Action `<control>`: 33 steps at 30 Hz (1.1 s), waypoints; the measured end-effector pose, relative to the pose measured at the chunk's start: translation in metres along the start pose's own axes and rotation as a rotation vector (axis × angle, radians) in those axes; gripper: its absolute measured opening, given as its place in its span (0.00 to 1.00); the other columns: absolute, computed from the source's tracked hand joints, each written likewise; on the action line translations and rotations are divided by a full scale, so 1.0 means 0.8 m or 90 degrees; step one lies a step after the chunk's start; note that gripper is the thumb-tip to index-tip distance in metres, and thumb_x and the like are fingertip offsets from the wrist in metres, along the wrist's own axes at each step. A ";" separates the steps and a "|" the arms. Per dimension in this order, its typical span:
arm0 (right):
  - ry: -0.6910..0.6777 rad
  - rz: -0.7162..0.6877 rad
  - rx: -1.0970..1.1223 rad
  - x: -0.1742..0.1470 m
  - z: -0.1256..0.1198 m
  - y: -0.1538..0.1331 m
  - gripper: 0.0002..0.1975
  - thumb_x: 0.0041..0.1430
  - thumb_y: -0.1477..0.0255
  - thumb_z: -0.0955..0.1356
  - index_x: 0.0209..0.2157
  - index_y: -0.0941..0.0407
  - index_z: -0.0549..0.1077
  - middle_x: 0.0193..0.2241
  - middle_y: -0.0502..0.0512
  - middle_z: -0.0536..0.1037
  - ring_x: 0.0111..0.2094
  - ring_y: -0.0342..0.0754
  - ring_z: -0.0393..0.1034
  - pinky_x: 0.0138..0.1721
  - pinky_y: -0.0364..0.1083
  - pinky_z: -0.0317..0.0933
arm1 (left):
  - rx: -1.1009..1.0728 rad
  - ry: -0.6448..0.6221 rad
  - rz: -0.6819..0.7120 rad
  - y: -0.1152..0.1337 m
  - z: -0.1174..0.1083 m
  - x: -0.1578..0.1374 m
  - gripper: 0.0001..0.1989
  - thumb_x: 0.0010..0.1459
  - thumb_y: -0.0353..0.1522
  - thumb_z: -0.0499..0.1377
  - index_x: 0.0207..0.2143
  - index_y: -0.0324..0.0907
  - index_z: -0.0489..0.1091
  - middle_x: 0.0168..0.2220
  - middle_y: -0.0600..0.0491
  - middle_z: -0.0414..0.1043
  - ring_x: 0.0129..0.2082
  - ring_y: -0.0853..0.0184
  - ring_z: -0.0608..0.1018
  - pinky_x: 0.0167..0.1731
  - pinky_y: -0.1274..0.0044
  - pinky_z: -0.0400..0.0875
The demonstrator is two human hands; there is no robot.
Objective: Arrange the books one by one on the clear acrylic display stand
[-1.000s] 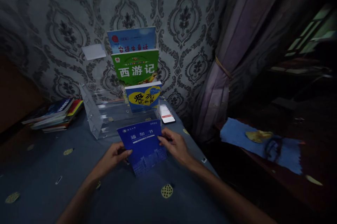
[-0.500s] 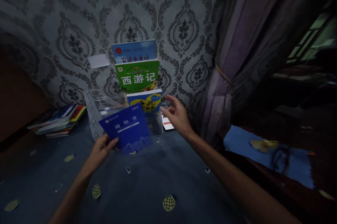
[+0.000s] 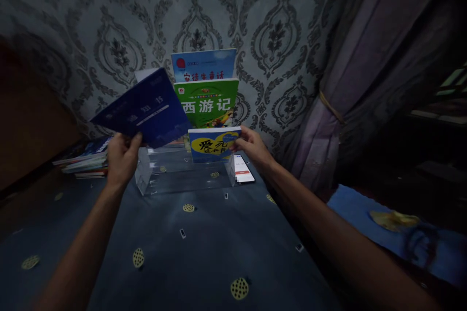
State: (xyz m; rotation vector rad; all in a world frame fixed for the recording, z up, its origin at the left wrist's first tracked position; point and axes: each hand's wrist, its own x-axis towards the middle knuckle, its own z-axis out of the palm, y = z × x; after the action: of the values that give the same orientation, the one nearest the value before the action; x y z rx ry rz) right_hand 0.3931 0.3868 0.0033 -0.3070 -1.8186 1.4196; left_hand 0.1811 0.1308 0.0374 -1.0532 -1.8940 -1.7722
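Note:
My left hand (image 3: 124, 157) is closed on the lower edge of a dark blue booklet (image 3: 146, 111), which is tilted and raised in front of the wall. At the right edge of a blue and yellow book (image 3: 204, 148), my right hand (image 3: 253, 148) pinches its upper corner between thumb and fingers. That book stands in the front part of a clear tiered book stand (image 3: 182, 182). Behind it, one step higher, is a green book (image 3: 206, 104). A light blue book (image 3: 204, 64) rises at the very back.
A lit phone (image 3: 243, 170) lies right of the stand. Several stacked books (image 3: 85, 160) lie to the left. Patterned wallpaper (image 3: 153, 19) is behind, with a tied curtain (image 3: 328, 121) at the right. A blue cloth (image 3: 357, 213) carries a yellowish item.
The left hand has lifted the dark blue booklet up and left, away from the stand's front. My right hand has closed onto the blue and yellow book's edge. The view has shifted slightly.

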 end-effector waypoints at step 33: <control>-0.133 0.005 0.027 0.013 -0.008 0.048 0.23 0.48 0.57 0.77 0.44 0.53 0.80 0.45 0.55 0.84 0.51 0.59 0.77 0.60 0.62 0.66 | -0.146 -0.622 -0.108 -0.071 0.140 0.007 0.22 0.57 0.31 0.56 0.54 0.42 0.71 0.42 0.50 0.81 0.43 0.60 0.81 0.43 0.67 0.76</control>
State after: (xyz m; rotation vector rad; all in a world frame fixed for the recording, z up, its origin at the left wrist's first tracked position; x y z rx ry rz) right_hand 0.3803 0.4106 -0.0263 -0.1483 -1.9524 1.5405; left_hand 0.1635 0.2430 -0.0169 -2.1937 -2.3572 -1.7322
